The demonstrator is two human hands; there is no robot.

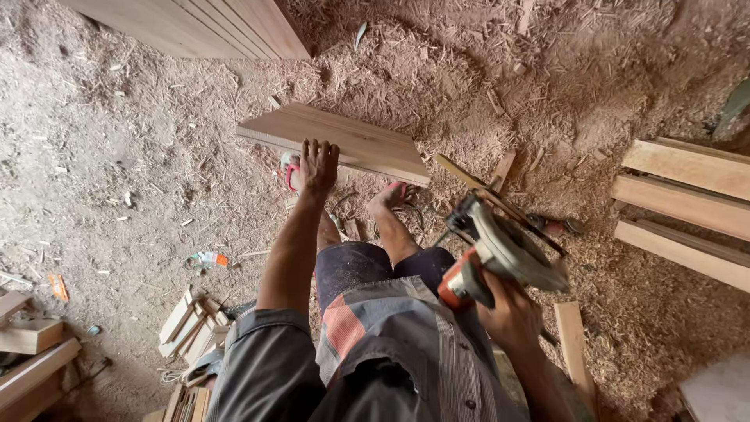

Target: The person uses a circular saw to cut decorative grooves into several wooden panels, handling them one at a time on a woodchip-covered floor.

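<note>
I look down at my legs and feet on a sawdust-covered floor. My left hand (318, 166) reaches down with fingers spread and rests on the near edge of a wooden board (344, 141) lying across in front of my feet. My right hand (509, 312) grips the handle of an orange and grey circular saw (500, 254), held in the air at my right side, its blade guard pointing away from me. The saw is apart from the board.
Several planks (687, 207) lie stacked at the right. A pile of long boards (211, 27) lies at the top left. Offcuts (191, 320) and wood blocks (31, 336) lie at the lower left. A short plank (574, 344) lies by my right arm.
</note>
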